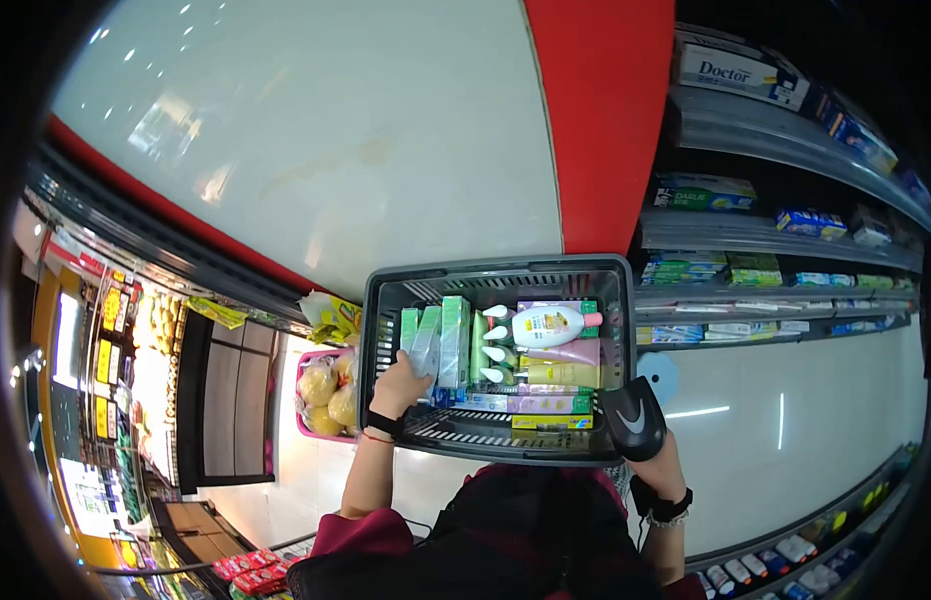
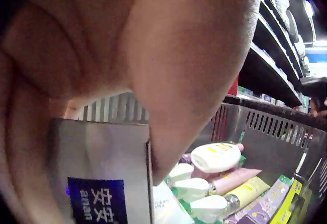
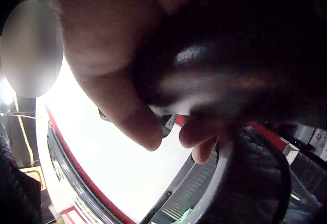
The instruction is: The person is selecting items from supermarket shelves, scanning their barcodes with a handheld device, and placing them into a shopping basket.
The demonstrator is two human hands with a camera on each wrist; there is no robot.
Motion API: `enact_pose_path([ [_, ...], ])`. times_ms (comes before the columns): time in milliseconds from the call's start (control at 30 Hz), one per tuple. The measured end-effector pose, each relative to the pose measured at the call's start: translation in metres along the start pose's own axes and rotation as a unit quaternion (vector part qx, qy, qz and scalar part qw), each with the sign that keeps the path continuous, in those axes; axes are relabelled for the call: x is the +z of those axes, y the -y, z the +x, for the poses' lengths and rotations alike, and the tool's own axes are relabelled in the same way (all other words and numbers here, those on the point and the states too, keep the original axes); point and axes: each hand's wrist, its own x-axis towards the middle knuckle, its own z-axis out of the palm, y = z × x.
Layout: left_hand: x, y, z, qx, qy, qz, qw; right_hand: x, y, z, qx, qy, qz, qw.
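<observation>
A dark grey shopping basket (image 1: 500,263) stands in front of me, filled with boxes, tubes and bottles. At its left end my left hand (image 1: 400,388) grips a box (image 2: 102,162) between thumb and fingers; a blue label reading "anan" shows on its end. Green-and-white boxes (image 1: 452,340) stand beside that hand. Further right lie a white bottle (image 1: 548,326) with a pink cap, a pink tube (image 1: 570,351) and a yellow tube (image 1: 565,374). My right hand (image 1: 662,468) holds a black barcode scanner (image 1: 633,420) by its handle, over the basket's right front corner.
A pink basket of round yellow fruit (image 1: 325,392) sits left of the shopping basket. Shelves of toothpaste boxes (image 1: 705,192) line the right side. Behind the basket stretches a white surface (image 1: 385,130) with a red band (image 1: 610,120). Red packets (image 1: 253,570) lie at the lower left.
</observation>
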Motion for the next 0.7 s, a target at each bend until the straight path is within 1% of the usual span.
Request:
enact_pose_path([
  [67,0.019,0.012,0.022,0.014,-0.007,0.033,0.999,0.0,-0.004,0.001,-0.007,-0.021,-0.008,1.0],
  [133,0.021,0.003,0.018,0.093,-0.011,0.09,0.992,-0.003,-0.009,0.0,-0.01,-0.035,-0.018,0.999],
  [167,0.019,0.0,0.017,0.089,0.009,0.121,0.989,-0.004,-0.011,0.001,-0.025,-0.038,-0.031,0.998],
  [200,0.018,-0.001,0.021,0.091,0.012,0.123,0.988,-0.004,-0.012,0.003,-0.039,-0.042,-0.043,0.997],
  [267,0.018,0.001,0.029,0.112,-0.025,0.201,0.973,-0.003,-0.007,0.004,-0.025,-0.035,-0.051,0.998],
  [300,0.019,0.004,0.031,0.11,-0.024,0.2,0.973,-0.002,-0.002,0.006,-0.014,-0.028,-0.019,0.999],
  [333,0.02,0.009,0.032,0.112,0.004,0.191,0.975,-0.001,0.004,0.008,-0.002,-0.021,0.012,1.0],
  [367,0.02,0.013,0.033,0.113,0.032,0.183,0.976,-0.001,0.01,0.009,-0.002,-0.019,0.011,1.0],
  [400,0.019,0.012,0.031,0.112,0.033,0.181,0.977,-0.001,0.017,0.009,0.0,-0.01,0.01,1.0],
  [433,0.017,0.011,0.028,0.076,0.175,0.128,0.973,0.0,0.02,0.009,0.002,-0.001,0.01,1.0],
  [467,0.017,0.011,0.026,0.039,0.312,0.072,0.946,0.0,0.02,0.01,0.002,0.001,0.009,1.0],
  [500,0.021,0.012,0.024,0.059,0.303,0.103,0.946,0.001,0.018,0.009,0.01,-0.008,0.014,1.0],
  [533,0.024,0.017,0.027,0.058,0.303,0.102,0.946,0.001,0.017,0.008,0.019,-0.016,0.019,1.0],
  [600,0.029,0.024,0.032,0.136,0.198,0.132,0.962,-0.001,0.008,0.009,0.027,-0.006,0.024,0.999],
  [633,0.03,0.024,0.032,0.117,0.21,0.11,0.964,-0.002,0.005,0.01,0.034,0.003,0.031,0.999],
  [667,0.032,0.024,0.029,0.116,0.211,0.108,0.965,-0.003,0.005,0.011,0.035,0.005,0.029,0.999],
  [700,0.033,0.023,0.025,0.121,0.207,0.106,0.965,-0.002,0.007,0.011,0.017,0.011,0.008,1.0],
])
